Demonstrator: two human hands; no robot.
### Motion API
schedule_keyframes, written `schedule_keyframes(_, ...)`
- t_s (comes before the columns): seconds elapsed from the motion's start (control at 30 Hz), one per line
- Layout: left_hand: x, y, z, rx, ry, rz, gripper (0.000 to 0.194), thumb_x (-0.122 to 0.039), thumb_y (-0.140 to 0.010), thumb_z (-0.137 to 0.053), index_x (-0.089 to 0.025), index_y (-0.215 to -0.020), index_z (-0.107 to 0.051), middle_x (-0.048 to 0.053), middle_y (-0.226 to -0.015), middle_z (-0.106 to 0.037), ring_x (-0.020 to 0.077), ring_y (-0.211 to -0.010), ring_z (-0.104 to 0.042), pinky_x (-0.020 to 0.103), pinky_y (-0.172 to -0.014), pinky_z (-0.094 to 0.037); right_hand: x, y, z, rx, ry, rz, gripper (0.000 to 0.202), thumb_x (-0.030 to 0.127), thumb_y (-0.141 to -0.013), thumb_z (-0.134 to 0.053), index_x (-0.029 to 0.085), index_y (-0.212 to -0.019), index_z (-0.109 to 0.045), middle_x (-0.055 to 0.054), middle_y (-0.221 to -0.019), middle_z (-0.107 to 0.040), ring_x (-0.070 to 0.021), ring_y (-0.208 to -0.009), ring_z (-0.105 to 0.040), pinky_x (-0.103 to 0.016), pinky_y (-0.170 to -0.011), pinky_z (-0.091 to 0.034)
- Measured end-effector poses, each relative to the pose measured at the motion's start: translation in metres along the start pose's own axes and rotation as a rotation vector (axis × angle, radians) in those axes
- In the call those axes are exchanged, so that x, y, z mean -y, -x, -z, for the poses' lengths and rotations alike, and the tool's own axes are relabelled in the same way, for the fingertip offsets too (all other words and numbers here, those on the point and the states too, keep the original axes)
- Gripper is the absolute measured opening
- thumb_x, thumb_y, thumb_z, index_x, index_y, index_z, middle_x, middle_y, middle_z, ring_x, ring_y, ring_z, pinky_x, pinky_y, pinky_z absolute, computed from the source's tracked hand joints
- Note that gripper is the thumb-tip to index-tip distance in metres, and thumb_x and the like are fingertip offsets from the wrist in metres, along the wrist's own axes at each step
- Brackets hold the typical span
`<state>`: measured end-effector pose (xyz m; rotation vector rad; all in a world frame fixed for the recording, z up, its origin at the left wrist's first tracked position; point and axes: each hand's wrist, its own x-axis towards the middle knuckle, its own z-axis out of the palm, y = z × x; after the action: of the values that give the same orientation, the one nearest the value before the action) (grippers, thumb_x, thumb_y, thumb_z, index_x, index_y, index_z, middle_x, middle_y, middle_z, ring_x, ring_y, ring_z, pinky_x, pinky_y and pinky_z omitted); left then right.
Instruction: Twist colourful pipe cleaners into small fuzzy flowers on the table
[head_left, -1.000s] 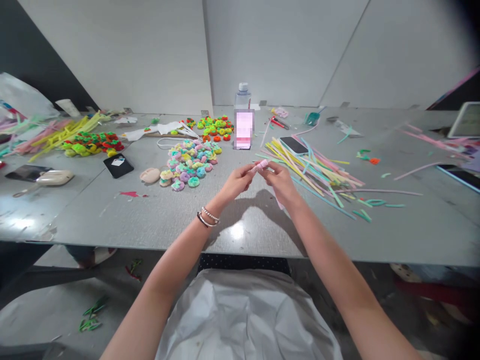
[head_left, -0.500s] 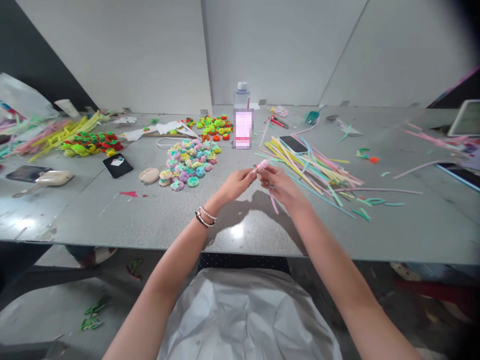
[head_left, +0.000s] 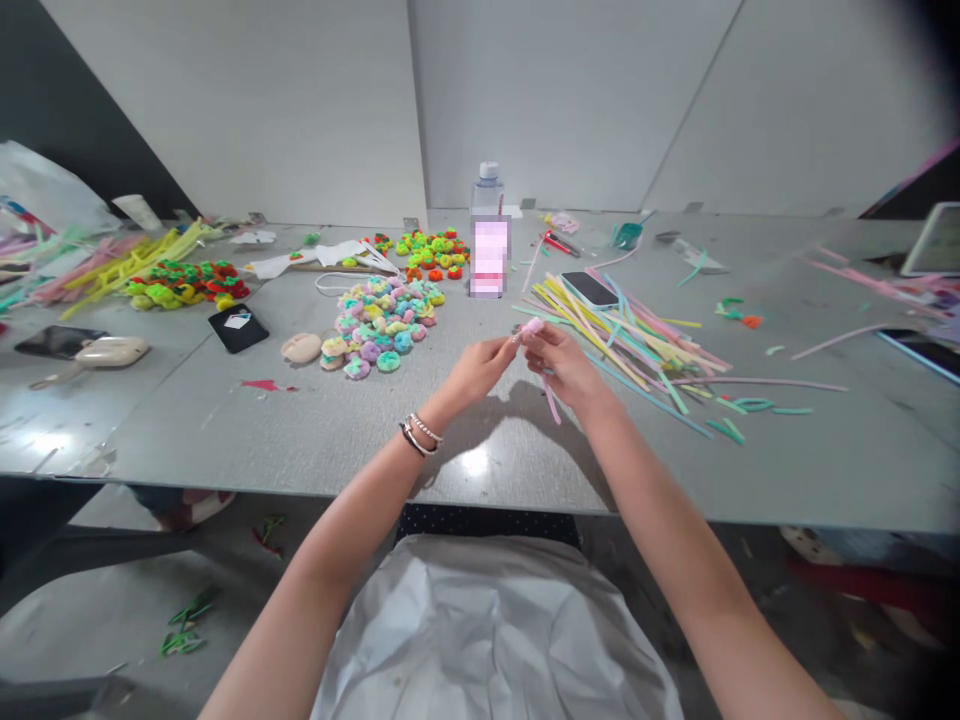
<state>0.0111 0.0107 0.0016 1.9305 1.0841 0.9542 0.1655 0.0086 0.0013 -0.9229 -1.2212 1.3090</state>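
Observation:
A small pink fuzzy piece (head_left: 532,327) is pinched between the fingertips of both hands above the grey table. My left hand (head_left: 484,368) closes on its left side, thumb and forefinger together. My right hand (head_left: 561,362) grips it from the right with bent fingers. From under the right hand hangs the pink stem's loose end (head_left: 553,402). Fingers hide part of the piece. To the left lies a heap of pastel fuzzy pieces (head_left: 371,325); to the right, a bundle of coloured stems (head_left: 630,335) with a phone (head_left: 590,290) on it.
Behind the hands stand a bottle (head_left: 488,190) and an upright lit screen, blurred out (head_left: 489,255). Red, green and yellow pieces (head_left: 431,252) lie at the back. A black card (head_left: 238,327) and a beige round item (head_left: 301,348) sit left. The table's front edge (head_left: 480,505) is near my lap.
The left hand has shifted slightly to the right and its wrist has moved up a little. The pink piece shows more rounded at the fingertips. Both hands keep their hold.

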Motion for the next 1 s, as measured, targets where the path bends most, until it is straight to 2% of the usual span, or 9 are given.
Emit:
schedule_keyframes(0.07, 0.0, 0.001, 0.0, -0.069, -0.058, -0.064, 0.035, -0.048, -0.092, -0.038, -0.017, -0.086, -0.054, -0.002, -0.062, -0.049, 0.0094, -0.055, -0.042, 0.023, -0.054, -0.028, -0.001, -0.001, 0.0, -0.011, 0.006, 0.014, 0.037, 0.051, -0.06, -0.079, 0.023, -0.071, -0.058, 0.004, -0.066, -0.047, -0.007, -0.052, -0.034, -0.025, -0.047, -0.025)
schedule_keyframes(0.17, 0.0, 0.003, 0.0, -0.141, -0.118, -0.145, 0.034, -0.039, -0.091, -0.044, -0.017, -0.116, -0.047, -0.003, -0.065, -0.052, 0.0097, -0.057, -0.046, 0.021, -0.057, -0.031, -0.003, -0.002, 0.002, -0.035, 0.04, 0.007, 0.039, 0.054, -0.061, -0.077, 0.023, -0.069, -0.055, 0.003, -0.065, -0.046, -0.0076, -0.052, -0.034, -0.025, -0.047, -0.026)
schedule_keyframes(0.27, 0.002, 0.004, -0.001, -0.164, -0.196, -0.22, 0.04, -0.032, -0.091, -0.046, -0.017, -0.128, -0.041, -0.002, -0.071, -0.056, 0.0097, -0.061, -0.05, 0.02, -0.06, -0.035, -0.004, -0.002, 0.003, -0.038, 0.041, 0.0, 0.039, 0.055, -0.063, -0.075, 0.023, -0.071, -0.055, 0.003, -0.065, -0.044, -0.0077, -0.052, -0.034, -0.025, -0.047, -0.026)
schedule_keyframes(0.37, 0.003, 0.005, -0.003, -0.125, -0.295, -0.244, 0.045, -0.027, -0.091, -0.043, -0.021, -0.136, -0.038, 0.0, -0.078, -0.062, 0.0099, -0.062, -0.053, 0.02, -0.061, -0.037, -0.004, -0.002, 0.002, -0.02, 0.006, 0.004, 0.037, 0.053, -0.064, -0.076, 0.023, -0.071, -0.056, 0.004, -0.065, -0.044, -0.0073, -0.051, -0.034, -0.025, -0.047, -0.026)
schedule_keyframes(0.47, 0.002, 0.006, -0.004, -0.106, -0.358, -0.244, 0.049, -0.023, -0.091, -0.042, -0.025, -0.14, -0.038, 0.001, -0.082, -0.066, 0.0108, -0.065, -0.057, 0.02, -0.064, -0.039, -0.003, -0.001, -0.001, -0.022, -0.014, 0.023, 0.035, 0.051, -0.064, -0.076, 0.024, -0.072, -0.057, 0.004, -0.064, -0.044, -0.0072, -0.051, -0.034, -0.025, -0.047, -0.025)
schedule_keyframes(0.73, 0.004, 0.005, -0.005, -0.213, -0.311, -0.307, 0.048, -0.02, -0.091, -0.041, -0.023, -0.138, -0.045, 0.003, -0.083, -0.069, 0.0097, -0.066, -0.058, 0.02, -0.067, -0.042, 0.004, 0.001, -0.009, -0.133, 0.02, 0.086, 0.04, 0.063, -0.07, -0.065, 0.028, -0.088, -0.059, 0.003, -0.066, -0.049, -0.009, -0.053, -0.042, -0.026, -0.049, -0.031)
schedule_keyframes(0.9, 0.001, 0.006, -0.005, -0.202, -0.336, -0.328, 0.044, -0.022, -0.093, -0.042, -0.025, -0.136, -0.047, 0.004, -0.092, -0.07, 0.0088, -0.068, -0.059, 0.019, -0.066, -0.041, 0.002, 0.0, -0.007, -0.177, 0.035, 0.134, 0.039, 0.064, -0.071, -0.063, 0.027, -0.082, -0.059, 0.003, -0.066, -0.05, -0.0089, -0.052, -0.041, -0.026, -0.049, -0.031)
schedule_keyframes(1.0, -0.002, 0.008, -0.006, -0.217, -0.32, -0.28, 0.04, -0.029, -0.095, -0.041, -0.024, -0.134, -0.046, 0.003, -0.085, -0.07, 0.0084, -0.065, -0.059, 0.019, -0.063, -0.04, 0.002, 0.001, -0.007, -0.17, 0.039, 0.133, 0.037, 0.062, -0.071, -0.065, 0.026, -0.078, -0.059, 0.003, -0.067, -0.051, -0.0086, -0.053, -0.041, -0.025, -0.049, -0.031)
